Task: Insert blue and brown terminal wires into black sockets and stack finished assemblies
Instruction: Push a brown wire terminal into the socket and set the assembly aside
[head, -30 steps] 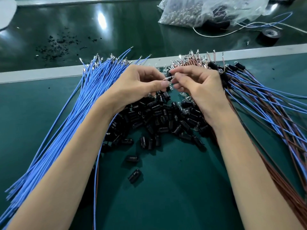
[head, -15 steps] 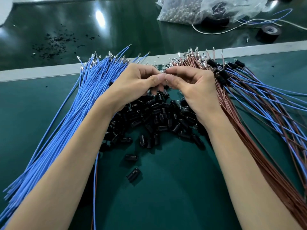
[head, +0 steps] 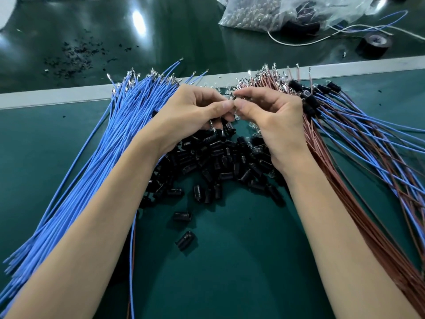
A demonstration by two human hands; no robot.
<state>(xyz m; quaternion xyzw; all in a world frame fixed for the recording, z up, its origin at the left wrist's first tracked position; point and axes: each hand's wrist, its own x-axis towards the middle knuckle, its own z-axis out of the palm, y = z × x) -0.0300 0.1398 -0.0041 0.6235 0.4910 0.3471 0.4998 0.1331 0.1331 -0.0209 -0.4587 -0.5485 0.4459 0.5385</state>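
Note:
My left hand (head: pixel 195 111) and my right hand (head: pixel 273 116) meet fingertip to fingertip above a heap of loose black sockets (head: pixel 218 162). Between the fingertips they pinch one small black socket (head: pixel 234 97), mostly hidden by the fingers. A blue wire and a brown wire (head: pixel 132 261) trail down from under my left wrist. A thick bundle of blue wires (head: pixel 96 171) fans out on the left. A bundle of brown wires (head: pixel 333 180) lies on the right. Finished assemblies (head: pixel 322 93), black sockets with blue and brown wires, are stacked at the far right.
The green mat (head: pixel 230 261) ends at a grey strip (head: pixel 57 95), with a darker glossy belt behind it. At the back right lie a clear plastic bag of parts (head: pixel 264 12), a roll of black tape (head: pixel 376 43) and loose white and blue wires. Black crumbs (head: pixel 76 56) dot the back left.
Both hands have stayed together over the socket heap. The fingertips closed in from a small gap to touching, and the thumbs now press together on the socket.

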